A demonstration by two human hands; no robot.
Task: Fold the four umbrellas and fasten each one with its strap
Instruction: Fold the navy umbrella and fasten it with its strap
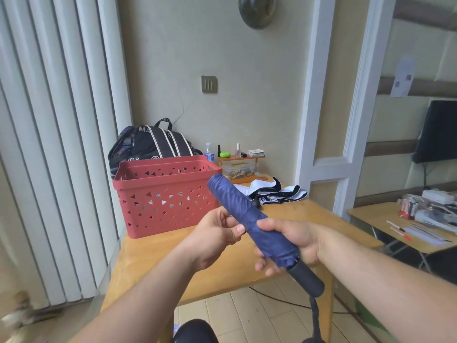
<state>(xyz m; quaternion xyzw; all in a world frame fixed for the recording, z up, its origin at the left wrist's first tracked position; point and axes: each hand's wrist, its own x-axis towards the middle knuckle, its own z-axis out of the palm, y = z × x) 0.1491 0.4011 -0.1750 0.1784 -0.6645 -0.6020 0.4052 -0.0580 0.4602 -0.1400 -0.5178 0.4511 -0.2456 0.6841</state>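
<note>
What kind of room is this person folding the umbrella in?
Probably a lived-in room at home or in a dorm: a backpack against the wall, small bottles on a wooden shelf, and a red basket on a wooden table.

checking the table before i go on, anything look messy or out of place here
One thing stands out: a black and white umbrella lies loose and unfolded on the wooden table, behind the red basket, its cloth spread in a heap. The blue umbrella, held in both hands, is neatly rolled. Nothing looks spilled or broken.
</note>
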